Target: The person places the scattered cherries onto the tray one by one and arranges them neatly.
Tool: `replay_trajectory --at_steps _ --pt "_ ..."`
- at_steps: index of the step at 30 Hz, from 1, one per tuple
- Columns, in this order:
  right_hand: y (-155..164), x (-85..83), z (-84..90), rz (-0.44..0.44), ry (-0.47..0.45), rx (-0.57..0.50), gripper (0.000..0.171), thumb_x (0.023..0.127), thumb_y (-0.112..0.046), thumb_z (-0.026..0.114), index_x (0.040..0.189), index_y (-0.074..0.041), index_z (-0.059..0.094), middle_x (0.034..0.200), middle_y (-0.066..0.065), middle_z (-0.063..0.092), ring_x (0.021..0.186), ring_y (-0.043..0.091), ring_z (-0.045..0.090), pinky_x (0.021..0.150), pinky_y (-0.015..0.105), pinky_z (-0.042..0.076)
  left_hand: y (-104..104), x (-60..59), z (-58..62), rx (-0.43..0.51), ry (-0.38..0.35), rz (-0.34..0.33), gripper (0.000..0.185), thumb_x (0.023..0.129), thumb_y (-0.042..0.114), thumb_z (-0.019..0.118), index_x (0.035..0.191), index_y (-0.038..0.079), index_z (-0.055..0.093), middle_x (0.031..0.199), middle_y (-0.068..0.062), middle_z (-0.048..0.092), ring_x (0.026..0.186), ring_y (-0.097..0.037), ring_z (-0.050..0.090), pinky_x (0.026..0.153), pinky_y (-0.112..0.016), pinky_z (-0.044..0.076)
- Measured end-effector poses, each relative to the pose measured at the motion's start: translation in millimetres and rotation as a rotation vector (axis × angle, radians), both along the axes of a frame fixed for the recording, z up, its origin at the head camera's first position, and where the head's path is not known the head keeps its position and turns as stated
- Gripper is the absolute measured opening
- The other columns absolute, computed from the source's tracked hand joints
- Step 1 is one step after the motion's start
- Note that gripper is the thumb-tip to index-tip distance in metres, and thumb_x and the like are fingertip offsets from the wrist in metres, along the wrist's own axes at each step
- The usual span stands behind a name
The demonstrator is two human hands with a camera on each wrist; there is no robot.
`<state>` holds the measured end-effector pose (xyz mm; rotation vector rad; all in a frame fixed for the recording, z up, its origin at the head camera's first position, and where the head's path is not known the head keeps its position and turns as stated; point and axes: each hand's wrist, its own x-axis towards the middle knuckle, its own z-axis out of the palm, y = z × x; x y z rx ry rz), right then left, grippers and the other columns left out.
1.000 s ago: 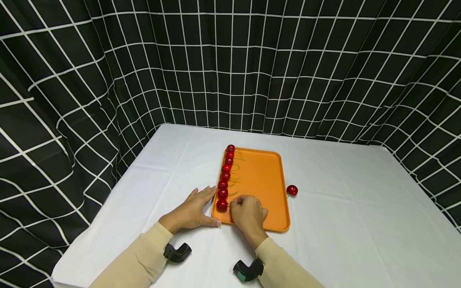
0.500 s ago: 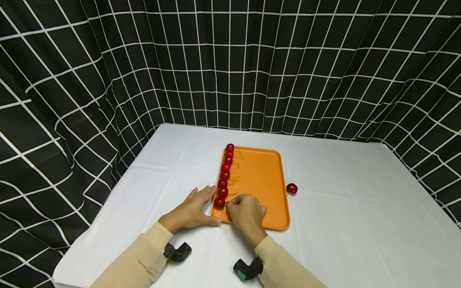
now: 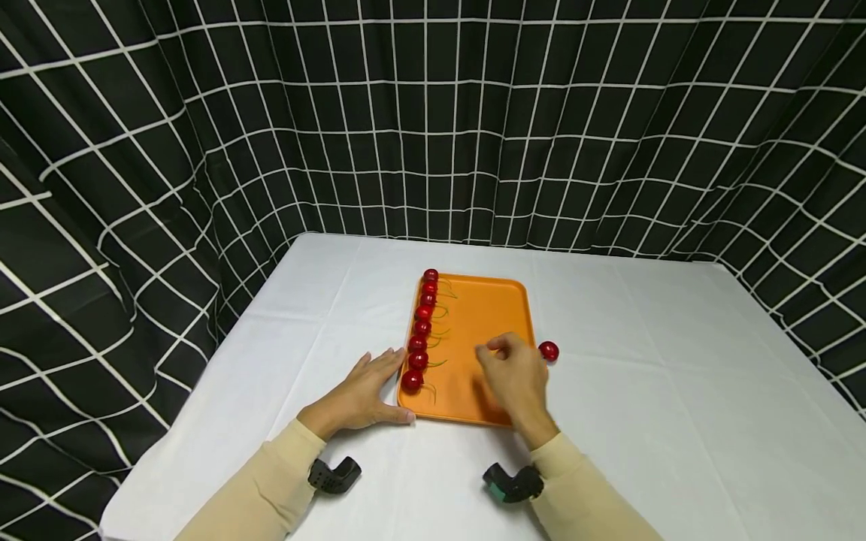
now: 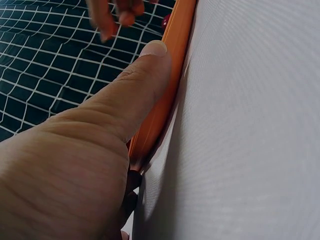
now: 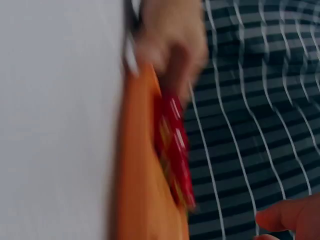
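Note:
Along the left side of an orange tray (image 3: 467,406) lies a row of several red cherries (image 3: 412,381), their thin stems pointing right. My left hand (image 3: 361,394) rests at the tray's near left corner, fingers stretched against its left edge and thumb on the near edge. The left wrist view shows that thumb (image 4: 135,85) lying against the orange rim. Above the right part of the tray is my right hand (image 3: 517,379), fingers loosely bent and nothing seen between them. One more cherry (image 3: 549,351) sits on the cloth just right of the tray, beside that hand.
A white cloth (image 3: 649,421) covers the table. Black curtains with a white grid (image 3: 460,135) hang behind and at both sides. Each wrist wears a black camera mount, the left one (image 3: 334,475) close to the tabletop.
My right hand has let go of the nearest cherry's stem and moved right, over the tray toward the lone cherry. That nearest cherry shifted slightly left. My left hand stays put.

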<state>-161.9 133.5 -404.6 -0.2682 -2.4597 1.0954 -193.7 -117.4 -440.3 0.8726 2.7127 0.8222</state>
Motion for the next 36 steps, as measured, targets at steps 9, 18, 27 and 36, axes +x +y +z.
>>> replay_trajectory --at_steps 9,18,27,36 --pt "122 -25.4 -16.4 0.139 -0.004 -0.040 0.028 0.090 -0.004 0.059 0.118 -0.004 0.066 0.095 0.014 0.065 0.076 0.024 0.052 0.064 0.030 0.040 -1 -0.2 -1.5 -0.024 0.005 0.023 0.112 0.069 0.058 0.079 0.152 0.004 0.027 0.154 -0.010 0.028 0.143 -0.021 0.018 0.116 -0.041 -0.001" --pt "149 -33.4 -21.8 0.532 -0.082 -0.148 0.039 0.093 0.008 0.048 0.131 0.004 0.056 0.113 0.020 0.066 0.105 0.037 0.054 0.089 0.033 0.038 1 1.2 -5.1 0.002 0.002 0.024 0.110 0.069 0.056 0.080 0.152 0.005 0.028 0.154 -0.009 0.029 0.143 -0.020 0.018 0.116 -0.040 -0.001" --pt "163 -20.6 -26.5 0.391 -0.145 -0.088 0.027 0.096 -0.013 0.058 0.117 0.000 0.067 0.113 0.016 0.066 0.106 0.030 0.055 0.094 0.045 0.040 1 0.9 -4.0 0.008 -0.003 0.015 0.111 0.070 0.057 0.080 0.152 0.005 0.027 0.154 -0.010 0.028 0.143 -0.021 0.018 0.116 -0.041 -0.001" --pt "166 -18.1 -27.7 0.505 -0.120 -0.082 0.028 0.096 -0.008 0.059 0.121 0.001 0.065 0.106 0.011 0.069 0.095 0.024 0.059 0.086 0.032 0.043 3 2.7 -3.3 0.020 -0.005 0.018 0.110 0.069 0.056 0.080 0.152 0.004 0.028 0.154 -0.011 0.029 0.143 -0.023 0.018 0.116 -0.041 -0.002"
